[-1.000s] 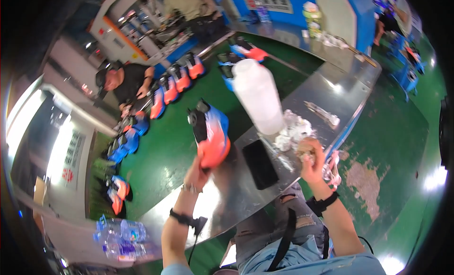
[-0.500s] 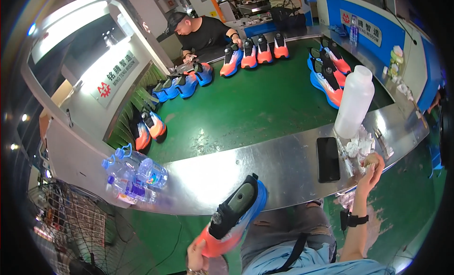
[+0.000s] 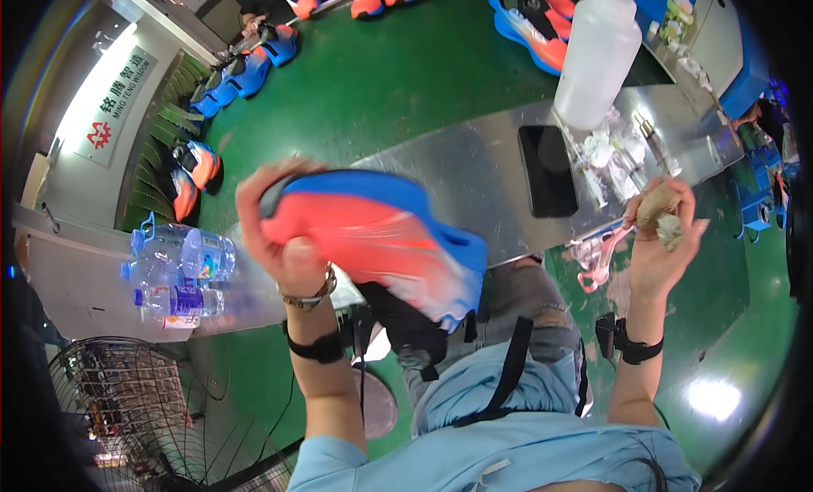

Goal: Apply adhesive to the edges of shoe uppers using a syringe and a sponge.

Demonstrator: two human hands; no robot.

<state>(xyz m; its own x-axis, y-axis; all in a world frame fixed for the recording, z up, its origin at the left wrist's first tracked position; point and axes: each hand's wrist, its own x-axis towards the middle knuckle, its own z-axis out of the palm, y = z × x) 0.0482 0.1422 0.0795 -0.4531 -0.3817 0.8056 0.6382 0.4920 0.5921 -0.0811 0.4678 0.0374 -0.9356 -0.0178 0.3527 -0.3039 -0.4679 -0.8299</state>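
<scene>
My left hand (image 3: 284,229) grips the toe end of a running shoe (image 3: 364,238), coral and white with a blue sole. The shoe is turned on its side above the near edge of the metal table, its sole edge upward and its dark opening toward my lap. Out past the table's right front edge, my right hand (image 3: 665,242) has its fingers curled round a tan, crumbly-looking lump (image 3: 657,202), with a paler piece at the palm. I cannot make out what the lump is made of. A pink thing (image 3: 598,268) hangs just left of that hand.
On the metal rim (image 3: 474,170) lie a black phone (image 3: 547,172), a white plastic bottle (image 3: 598,60) and crumpled tissues (image 3: 600,149). Water bottles (image 3: 182,268) stand at left, above a wire fan cage (image 3: 127,407). More shoes (image 3: 246,73) line the green surface; a person's hand (image 3: 252,24) is beyond.
My left hand has lifted the shoe and rolled it from upright onto its side. My right hand has moved off the table's edge with the tan lump. The view has tipped downward.
</scene>
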